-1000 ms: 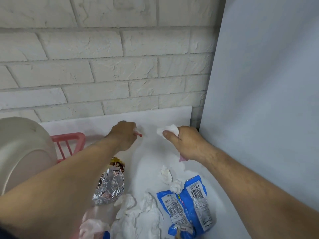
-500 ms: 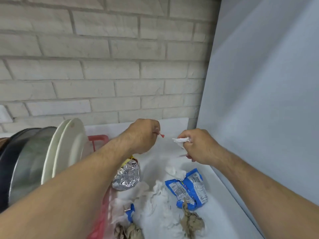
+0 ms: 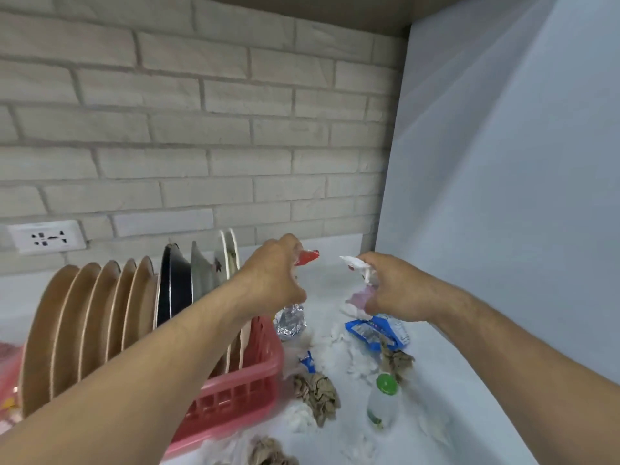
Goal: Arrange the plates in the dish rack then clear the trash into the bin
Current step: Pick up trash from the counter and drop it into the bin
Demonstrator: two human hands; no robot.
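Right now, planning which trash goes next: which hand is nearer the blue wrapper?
Right. The right hand, gripping white tissue, is just above the blue wrapper; the left hand, pinching a red scrap, is farther left, above the foil wrapper.

**Hidden, cut off and blurred**

The left hand (image 3: 271, 273) closes round a red scrap (image 3: 308, 256), leaving only its tip showing. The right hand (image 3: 392, 290) covers most of a white tissue (image 3: 357, 265) and a pale pink piece (image 3: 359, 294) too blurred to name. The left forearm (image 3: 151, 364) hides part of the plates (image 3: 63, 330) and the dish rack (image 3: 235, 394). The bottom edge cuts a brown crumpled paper (image 3: 268, 453). The print on the blue wrapper (image 3: 375, 332) is unreadable.
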